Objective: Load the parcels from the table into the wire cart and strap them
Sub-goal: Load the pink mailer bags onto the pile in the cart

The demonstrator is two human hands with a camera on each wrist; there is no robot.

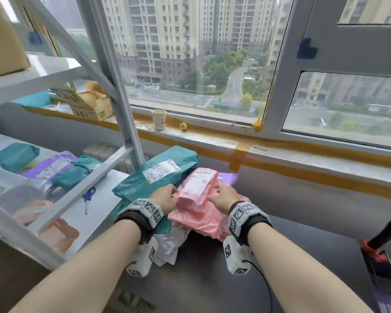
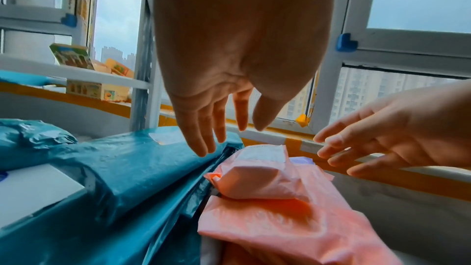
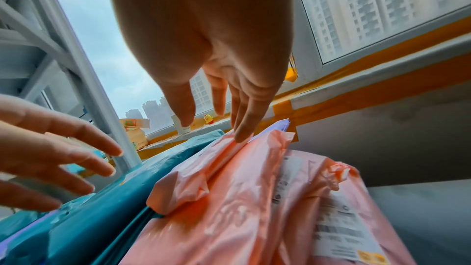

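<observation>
A small pink parcel (image 1: 196,188) (image 2: 257,178) (image 3: 203,170) with a white label lies on a larger pink parcel (image 1: 203,222) (image 3: 254,219), beside a long teal parcel (image 1: 156,177) (image 2: 122,168). A purple parcel (image 1: 228,177) shows behind them and a white one (image 1: 169,245) underneath. My left hand (image 1: 173,195) (image 2: 229,138) hovers with straight fingers at the small parcel's left edge, holding nothing. My right hand (image 1: 215,192) (image 3: 214,128) reaches over its right side, and its fingertips (image 3: 241,138) touch the parcel's far end.
The parcels sit on a dark table (image 1: 212,279) under the windowsill (image 1: 280,145). A white metal rack (image 1: 127,123) at the left holds more parcels and blue scissors (image 1: 88,195). A paper cup (image 1: 159,119) stands on the sill. A black bar with a red hook (image 1: 373,251) is at the right edge.
</observation>
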